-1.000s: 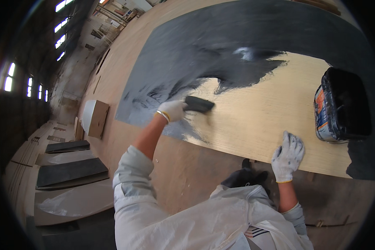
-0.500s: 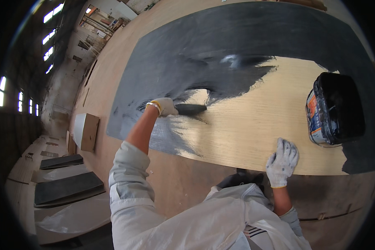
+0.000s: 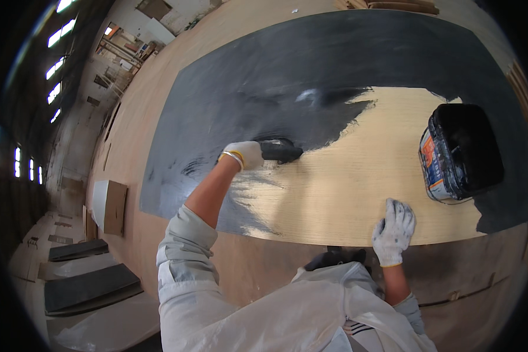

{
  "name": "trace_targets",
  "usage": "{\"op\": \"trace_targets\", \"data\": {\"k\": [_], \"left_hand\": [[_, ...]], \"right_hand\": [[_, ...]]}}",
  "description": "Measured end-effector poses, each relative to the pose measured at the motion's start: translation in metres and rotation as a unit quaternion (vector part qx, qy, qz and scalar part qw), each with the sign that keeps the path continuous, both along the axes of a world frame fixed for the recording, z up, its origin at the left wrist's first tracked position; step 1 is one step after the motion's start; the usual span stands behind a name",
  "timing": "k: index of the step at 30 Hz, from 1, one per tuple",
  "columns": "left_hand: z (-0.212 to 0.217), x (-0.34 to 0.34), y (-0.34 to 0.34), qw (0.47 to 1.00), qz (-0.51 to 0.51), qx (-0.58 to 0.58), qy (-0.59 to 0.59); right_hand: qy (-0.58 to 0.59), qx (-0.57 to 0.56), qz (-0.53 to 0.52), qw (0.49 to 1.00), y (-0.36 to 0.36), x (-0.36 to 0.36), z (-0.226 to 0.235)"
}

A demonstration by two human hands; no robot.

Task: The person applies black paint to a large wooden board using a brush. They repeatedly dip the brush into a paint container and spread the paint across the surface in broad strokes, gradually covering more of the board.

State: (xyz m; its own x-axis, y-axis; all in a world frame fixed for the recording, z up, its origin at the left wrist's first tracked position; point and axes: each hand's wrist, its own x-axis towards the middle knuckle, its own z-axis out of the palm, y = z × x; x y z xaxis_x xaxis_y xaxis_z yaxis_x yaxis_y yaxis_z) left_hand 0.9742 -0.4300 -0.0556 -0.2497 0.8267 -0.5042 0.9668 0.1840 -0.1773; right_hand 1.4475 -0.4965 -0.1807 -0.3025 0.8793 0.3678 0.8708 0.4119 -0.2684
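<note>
My left hand (image 3: 246, 155), in a white glove with a yellow cuff, grips a flat black paint-covered pad or rag (image 3: 281, 151); its exact kind is hidden by the paint. The pad touches a pale wood-grain panel (image 3: 322, 193), at the border between black paint (image 3: 240, 88) and bare wood. My right hand (image 3: 395, 230), in a white glove spotted with dark paint, lies on the panel's near edge with its fingers stretched out. Beyond it, to the right, a rectangular plastic paint bucket (image 3: 440, 170) with a black-smeared inside and a colored label stands on the panel.
Black coating covers the panel's far side, left part and right end. A pale box (image 3: 108, 206) stands on the floor at left. Dark boards (image 3: 92, 288) lie at lower left, with clear plastic sheeting around them. Stacked wooden pieces (image 3: 402, 7) lie beyond the far edge.
My left hand has moved the black pad rightward along the paint border, and a bare spot there is now mostly dark. My right hand stays at the near edge. The whole view has shifted slightly.
</note>
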Motion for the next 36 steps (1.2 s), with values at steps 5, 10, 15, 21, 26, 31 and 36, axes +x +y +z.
{"op": "trace_targets", "data": {"k": [5, 10, 15, 21, 26, 31, 36], "left_hand": [[0.003, -0.017, 0.011, 0.998, 0.025, -0.037, 0.049], [0.007, -0.002, 0.010, 0.999, 0.034, 0.001, 0.017], [0.017, -0.041, 0.006, 0.994, 0.075, -0.008, 0.083], [0.008, 0.060, -0.019, 0.998, -0.047, 0.027, 0.022], [0.014, -0.032, -0.012, 0.994, 0.071, -0.002, 0.084], [-0.007, -0.032, 0.064, 0.992, 0.021, 0.058, 0.113], [-0.025, 0.042, 0.144, 0.984, -0.031, 0.170, 0.041]], "right_hand": [[-0.005, -0.008, -0.002, 1.000, 0.001, -0.004, 0.004], [-0.017, -0.002, -0.011, 1.000, 0.000, 0.000, 0.002], [-0.016, -0.012, 0.001, 1.000, -0.001, -0.006, 0.000], [-0.042, -0.020, -0.021, 0.999, 0.002, 0.001, -0.003], [-0.037, -0.011, 0.000, 0.999, -0.001, -0.006, -0.004], [-0.049, -0.019, -0.002, 0.999, -0.001, -0.008, 0.000], [-0.052, -0.015, -0.009, 0.998, 0.000, -0.007, 0.000]]}}
